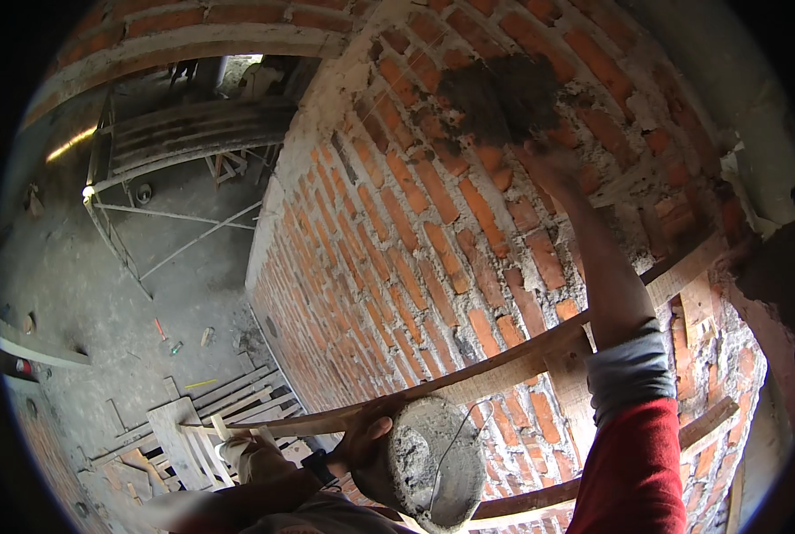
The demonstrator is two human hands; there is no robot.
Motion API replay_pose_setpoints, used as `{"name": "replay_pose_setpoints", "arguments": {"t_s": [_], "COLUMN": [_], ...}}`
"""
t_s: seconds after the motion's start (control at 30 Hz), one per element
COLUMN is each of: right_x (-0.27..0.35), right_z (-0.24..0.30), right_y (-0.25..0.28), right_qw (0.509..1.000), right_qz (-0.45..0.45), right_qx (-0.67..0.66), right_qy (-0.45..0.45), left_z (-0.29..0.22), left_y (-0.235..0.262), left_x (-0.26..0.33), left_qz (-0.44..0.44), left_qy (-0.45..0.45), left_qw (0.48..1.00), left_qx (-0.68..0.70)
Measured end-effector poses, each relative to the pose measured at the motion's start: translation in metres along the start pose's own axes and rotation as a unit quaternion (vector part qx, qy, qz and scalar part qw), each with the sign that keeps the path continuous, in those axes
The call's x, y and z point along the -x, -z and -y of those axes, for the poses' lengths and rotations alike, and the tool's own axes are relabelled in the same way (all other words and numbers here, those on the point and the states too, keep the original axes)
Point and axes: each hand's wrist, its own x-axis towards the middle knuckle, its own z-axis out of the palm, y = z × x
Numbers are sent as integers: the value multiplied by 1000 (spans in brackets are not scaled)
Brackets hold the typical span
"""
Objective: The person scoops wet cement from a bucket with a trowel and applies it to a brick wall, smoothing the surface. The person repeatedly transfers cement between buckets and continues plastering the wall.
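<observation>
Our left grip (363,445) curls firmly round the edge of a bucket (465,476) of grey mix (410,458) just to its right; farther right and higher, our right grip (548,167) blurs below a dark patch (504,93) on the brick wall (371,294), its spread and contents beyond our telling

Building site: exposed brick wall (433,231), scaffold (193,133), planks (177,438) (concrete floor (68,258)).

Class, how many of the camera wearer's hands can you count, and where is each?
2. The left hand is at the side of the bucket; the right hand, blurred, is by the dark patch on the wall. Neither is wholly hidden.
</observation>
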Motion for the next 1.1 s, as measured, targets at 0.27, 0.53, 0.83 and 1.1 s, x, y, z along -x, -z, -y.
{"name": "replay_pose_setpoints", "arguments": {"t_s": [0.27,0.53,0.83,1.1], "right_x": [38,96,132,119], "right_z": [-14,9,51,88], "right_y": [13,24,57,143], "right_qw": [993,988,994,900], "right_qz": [-50,-59,-94,145], "right_qx": [99,17,-47,-409], "right_qy": [-45,-143,-5,-29], "left_z": [11,10,5,5], "left_y": [2,3,0,-1], "left_x": [-2,-1,-5,-4], "left_qz": [-2,-9,7,0], "left_qy": [-1,27,-20,-38], "left_qw": [1000,999,999,998], "left_qx": [24,23,47,43]}}
